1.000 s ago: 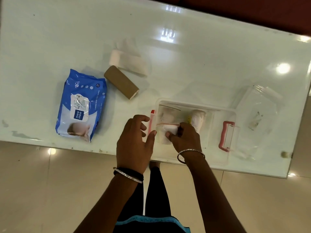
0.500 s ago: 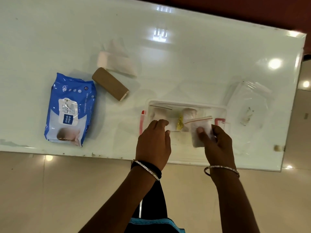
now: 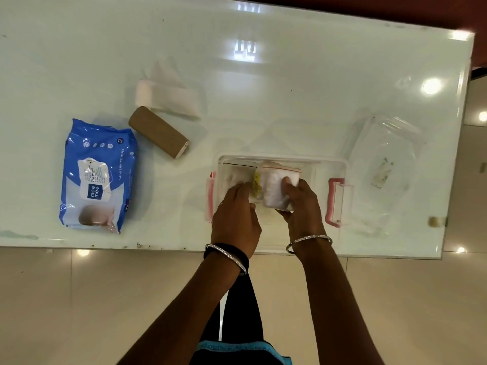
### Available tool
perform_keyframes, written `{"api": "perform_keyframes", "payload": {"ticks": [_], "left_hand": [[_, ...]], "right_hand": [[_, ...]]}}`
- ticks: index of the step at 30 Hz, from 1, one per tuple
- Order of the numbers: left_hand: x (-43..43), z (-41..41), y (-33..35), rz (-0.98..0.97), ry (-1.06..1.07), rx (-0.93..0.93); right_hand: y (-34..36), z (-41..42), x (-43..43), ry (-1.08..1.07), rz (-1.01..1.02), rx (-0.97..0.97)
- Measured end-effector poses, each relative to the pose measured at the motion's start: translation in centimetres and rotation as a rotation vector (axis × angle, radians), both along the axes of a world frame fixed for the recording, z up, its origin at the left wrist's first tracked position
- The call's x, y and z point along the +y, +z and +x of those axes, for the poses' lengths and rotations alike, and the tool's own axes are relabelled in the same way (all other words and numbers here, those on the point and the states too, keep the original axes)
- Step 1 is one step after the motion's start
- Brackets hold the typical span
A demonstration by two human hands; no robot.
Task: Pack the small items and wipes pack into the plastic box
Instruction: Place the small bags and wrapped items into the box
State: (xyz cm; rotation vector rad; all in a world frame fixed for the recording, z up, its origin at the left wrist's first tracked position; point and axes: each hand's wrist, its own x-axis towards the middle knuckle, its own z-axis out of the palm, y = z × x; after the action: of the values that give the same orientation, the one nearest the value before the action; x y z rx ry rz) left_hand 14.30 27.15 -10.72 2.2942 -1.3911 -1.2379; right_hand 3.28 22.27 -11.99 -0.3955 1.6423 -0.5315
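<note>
- Plastic box [image 3: 330, 168] sits open nr front edge of table [image 3: 290, 88], red latches at both ends. Prob kept close so both hands reach in easily.
- Right hand [image 3: 300, 204] pinches small zip bag [image 3: 276, 191] w/ white contents, thumb on top, fingers under; bag is over the box interior, likely being set in beside what's already there.
- Left hand [image 3: 234, 212] inside box at its left half, fingers curled down onto small items; seems to be pressing them aside to make room. Can't tell if it grips anything.
- Wipes pack [image 3: 97, 175] lies flat, well left of box, untouched; prob saved for last as the biggest piece.
- Brown roll [image 3: 158, 131] & white folded piece [image 3: 166, 98] also out, just beside each other.
- Clear lid [image 3: 382, 169] parked right of box, out of the way.
</note>
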Motion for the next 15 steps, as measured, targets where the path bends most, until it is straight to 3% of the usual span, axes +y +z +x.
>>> {"api": "perform_keyframes", "payload": {"ticks": [5,11,15], "left_hand": [[-0.1,0.0,0.3,-0.105,-0.026,0.037],[0.1,-0.4,-0.1,-0.091,-0.182,-0.015],[0.1,-1.0,-0.4,-0.067,-0.2,-0.029]], "right_hand": [[0.5,-2.1,-0.1,-0.058,0.009,0.044],[-0.1,-3.0,1.4,0.174,-0.128,0.47],[-1.6,-1.8,0.7,0.287,-0.157,0.602]]}}
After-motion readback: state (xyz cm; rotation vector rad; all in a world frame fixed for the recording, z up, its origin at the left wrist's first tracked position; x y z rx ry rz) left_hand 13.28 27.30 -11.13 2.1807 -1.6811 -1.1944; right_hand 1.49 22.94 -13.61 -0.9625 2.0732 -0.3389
